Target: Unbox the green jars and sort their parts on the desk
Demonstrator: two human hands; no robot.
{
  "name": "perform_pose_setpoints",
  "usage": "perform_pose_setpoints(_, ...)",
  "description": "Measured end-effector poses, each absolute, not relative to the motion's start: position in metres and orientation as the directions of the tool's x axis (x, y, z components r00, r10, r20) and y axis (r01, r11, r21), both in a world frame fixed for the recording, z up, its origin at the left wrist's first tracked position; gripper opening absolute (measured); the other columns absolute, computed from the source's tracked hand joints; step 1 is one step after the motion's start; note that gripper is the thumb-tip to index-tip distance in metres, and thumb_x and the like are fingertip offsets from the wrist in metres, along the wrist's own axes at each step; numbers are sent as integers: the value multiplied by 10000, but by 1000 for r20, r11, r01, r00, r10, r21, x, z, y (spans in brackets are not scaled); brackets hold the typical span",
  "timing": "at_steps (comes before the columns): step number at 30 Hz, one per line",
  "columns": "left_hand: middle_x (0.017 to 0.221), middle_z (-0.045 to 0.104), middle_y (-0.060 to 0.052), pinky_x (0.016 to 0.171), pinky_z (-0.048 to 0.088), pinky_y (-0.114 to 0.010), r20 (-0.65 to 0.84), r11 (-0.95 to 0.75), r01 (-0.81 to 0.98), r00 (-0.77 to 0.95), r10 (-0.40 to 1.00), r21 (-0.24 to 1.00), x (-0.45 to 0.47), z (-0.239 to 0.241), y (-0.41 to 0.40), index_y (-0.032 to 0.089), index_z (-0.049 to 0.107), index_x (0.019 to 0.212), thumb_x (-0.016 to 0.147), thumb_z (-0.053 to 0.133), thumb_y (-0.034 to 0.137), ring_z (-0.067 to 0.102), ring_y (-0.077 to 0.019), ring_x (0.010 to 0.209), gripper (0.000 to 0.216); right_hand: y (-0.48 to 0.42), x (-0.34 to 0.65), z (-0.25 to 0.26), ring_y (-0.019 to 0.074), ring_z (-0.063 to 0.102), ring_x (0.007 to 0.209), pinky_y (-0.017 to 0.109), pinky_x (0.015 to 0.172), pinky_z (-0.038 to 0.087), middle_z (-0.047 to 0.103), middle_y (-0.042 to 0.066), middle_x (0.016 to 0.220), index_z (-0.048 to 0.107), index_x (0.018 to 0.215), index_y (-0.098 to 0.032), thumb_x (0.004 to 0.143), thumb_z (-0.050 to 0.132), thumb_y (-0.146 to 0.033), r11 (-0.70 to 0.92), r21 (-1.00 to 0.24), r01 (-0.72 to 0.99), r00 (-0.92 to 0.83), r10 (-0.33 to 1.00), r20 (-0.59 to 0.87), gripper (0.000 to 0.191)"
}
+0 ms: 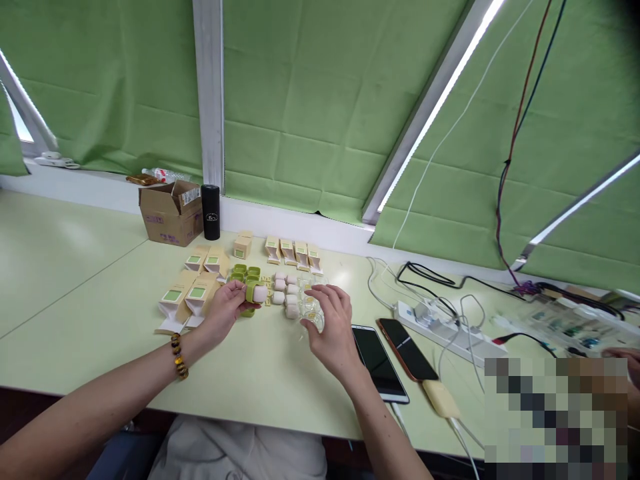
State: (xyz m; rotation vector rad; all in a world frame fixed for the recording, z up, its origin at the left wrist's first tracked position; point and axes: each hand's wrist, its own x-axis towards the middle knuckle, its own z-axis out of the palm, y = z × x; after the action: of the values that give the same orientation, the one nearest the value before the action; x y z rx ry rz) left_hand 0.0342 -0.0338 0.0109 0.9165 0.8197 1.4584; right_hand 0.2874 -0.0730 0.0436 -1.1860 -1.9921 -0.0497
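My left hand (226,308) is closed on a small green holder with a pale pink block in it (256,293), held just above the table. A beaded bracelet (177,356) circles that wrist. My right hand (331,325) rests beside it with fingers curled on a clear plastic piece (314,313). Between the hands lie several pale pink blocks (286,293) and several green holders (245,272).
Small tan cartons lie flat (187,298) or stand in a row (294,253). A cardboard box (170,212) and black cylinder (211,212) stand behind. Two phones (379,361) (407,349), a power strip (445,327) and cables lie right. Another person's hand (627,363) shows at far right.
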Motion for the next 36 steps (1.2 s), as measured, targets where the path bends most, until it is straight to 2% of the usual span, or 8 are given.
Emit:
perform_pose_setpoints(6, 949, 742, -59, 701, 614, -286, 50, -1, -526, 80, 996, 850, 35, 11, -38, 169, 614, 943, 744, 893, 326, 737, -170, 776, 377, -58, 225, 36, 307, 517, 1320, 500, 1113, 470, 576, 113, 1424, 439, 1465, -263, 853, 683, -175, 686, -547, 479, -287, 712, 641, 664)
perform_pose_setpoints(11, 927, 751, -75, 674, 598, -269, 45, 37, -519, 144, 989, 854, 35, 10, -36, 164, 664, 952, 758, 885, 314, 732, -176, 746, 330, -39, 195, 11, 299, 577, 1250, 484, 1053, 506, 622, 97, 1364, 559, 1350, -266, 800, 707, -165, 611, -727, 314, -184, 790, 584, 579)
perform_pose_setpoints(15, 955, 761, -93, 738, 604, -291, 57, 62, -496, 221, 974, 866, 37, 11, -39, 165, 691, 968, 797, 860, 351, 747, -195, 812, 304, -42, 192, 8, 268, 605, 1199, 452, 1039, 522, 652, 73, 1309, 619, 1270, -275, 819, 682, -159, 581, -801, 146, -144, 813, 564, 469)
perform_pose_setpoints(20, 995, 757, -113, 771, 618, -345, 71, 62, -379, 327, 943, 923, 44, 13, -42, 169, 711, 1044, 838, 816, 436, 746, -228, 882, 354, -43, 197, 6, 258, 646, 1140, 430, 996, 550, 682, 67, 1255, 627, 1213, -269, 781, 758, -188, 471, -879, -74, -117, 871, 476, 459)
perform_pose_setpoints(25, 865, 725, -83, 659, 608, -321, 165, -145, -107, 212, 963, 984, 40, 9, -34, 183, 672, 935, 819, 810, 472, 719, -229, 815, 341, -34, 206, 1, 234, 657, 1030, 399, 930, 563, 682, 57, 1134, 619, 1157, -256, 746, 853, -296, 468, -855, -222, -47, 871, 489, 474)
perform_pose_setpoints(28, 1016, 734, -114, 809, 614, -385, 325, -330, 69, 73, 943, 942, 31, 18, -34, 206, 676, 1083, 899, 724, 411, 717, -256, 961, 279, -31, 212, 3, 241, 660, 1058, 397, 930, 565, 675, 64, 1158, 618, 1163, -255, 745, 857, -352, 476, -843, -251, -19, 868, 496, 492)
perform_pose_setpoints(32, 1326, 637, -135, 1138, 470, -489, 618, -623, 342, 139, 774, 703, 25, 42, -40, 247, 676, 1288, 939, 655, 279, 517, -312, 1360, 351, -31, 214, 9, 265, 677, 1096, 423, 940, 576, 713, 84, 1190, 617, 1112, -250, 715, 878, -376, 421, -859, -291, -68, 887, 458, 491)
perform_pose_setpoints(36, 1429, 604, -113, 1201, 381, -561, 672, -728, 406, 300, 677, 553, 29, 59, -40, 285, 595, 1427, 959, 603, 227, 365, -343, 1458, 472, -31, 214, 13, 289, 681, 1186, 451, 977, 569, 741, 104, 1260, 588, 1041, -255, 676, 903, -324, 380, -842, -382, -125, 882, 455, 487)
